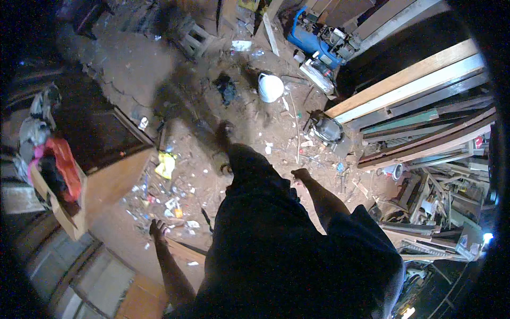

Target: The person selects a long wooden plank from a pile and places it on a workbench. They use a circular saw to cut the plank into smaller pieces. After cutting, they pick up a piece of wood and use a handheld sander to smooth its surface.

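Note:
My left hand [158, 229] hangs low at the left, its fingers loosely apart and nothing seen in them. Below it a strip of wood [183, 250] lies on the dirt floor, among scattered scraps. On the other side of my body, my right hand [301, 176] also hangs over the floor, fingers loosely bent and apart, with no object visible in it. The nearest larger thing to it is a dark power tool [326, 129] on the ground. My dark clothing covers the lower middle of the view.
A wooden cabinet [114, 181] with a red-lined open drawer stands at left. Stacked boards [409, 82] and scrap wood [451, 196] line the right. Farther ahead are a white helmet-like object [271, 87], a blue air compressor [313, 42], a black bag [226, 87] and a hollow block [196, 37].

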`<state>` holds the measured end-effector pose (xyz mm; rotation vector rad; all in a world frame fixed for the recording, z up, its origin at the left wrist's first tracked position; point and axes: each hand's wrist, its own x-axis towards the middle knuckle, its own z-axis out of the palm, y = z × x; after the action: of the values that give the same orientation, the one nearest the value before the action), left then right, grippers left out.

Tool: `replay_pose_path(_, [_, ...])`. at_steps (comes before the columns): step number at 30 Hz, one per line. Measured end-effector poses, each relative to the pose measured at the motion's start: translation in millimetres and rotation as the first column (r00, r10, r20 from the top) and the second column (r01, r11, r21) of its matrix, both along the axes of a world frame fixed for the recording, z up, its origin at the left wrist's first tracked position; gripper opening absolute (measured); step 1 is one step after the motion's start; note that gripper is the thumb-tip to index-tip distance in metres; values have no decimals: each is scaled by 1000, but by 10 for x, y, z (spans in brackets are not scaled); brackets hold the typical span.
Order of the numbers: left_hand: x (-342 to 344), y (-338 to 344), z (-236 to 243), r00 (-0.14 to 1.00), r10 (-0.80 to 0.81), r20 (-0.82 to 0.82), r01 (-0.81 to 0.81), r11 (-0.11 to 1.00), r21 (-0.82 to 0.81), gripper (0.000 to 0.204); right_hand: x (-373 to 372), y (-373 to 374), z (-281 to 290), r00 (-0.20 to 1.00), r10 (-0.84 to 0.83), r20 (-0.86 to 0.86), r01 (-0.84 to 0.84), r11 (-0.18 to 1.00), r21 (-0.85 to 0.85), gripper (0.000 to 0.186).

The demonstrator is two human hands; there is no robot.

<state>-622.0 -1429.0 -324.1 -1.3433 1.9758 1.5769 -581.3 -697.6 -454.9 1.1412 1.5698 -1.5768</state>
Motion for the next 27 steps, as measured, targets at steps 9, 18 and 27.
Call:
replay_pose_path(9, [-1944, 675, 47, 894, -419, 160, 405, 907, 115, 21, -2704, -497, -490, 350, 931, 105, -550, 113, 828, 24])
replay_pose_path(18, [-3649, 551, -1072, 725, -678, 122, 518, 654, 552, 30, -4352, -360, 718, 721, 142, -678, 150, 924, 353, 35])
replay_pose_path(27, [-7352, 2875, -717, 760, -636, -137, 645, 710, 281, 52, -3649, 919, 566, 721, -579, -382, 662, 738, 131, 39])
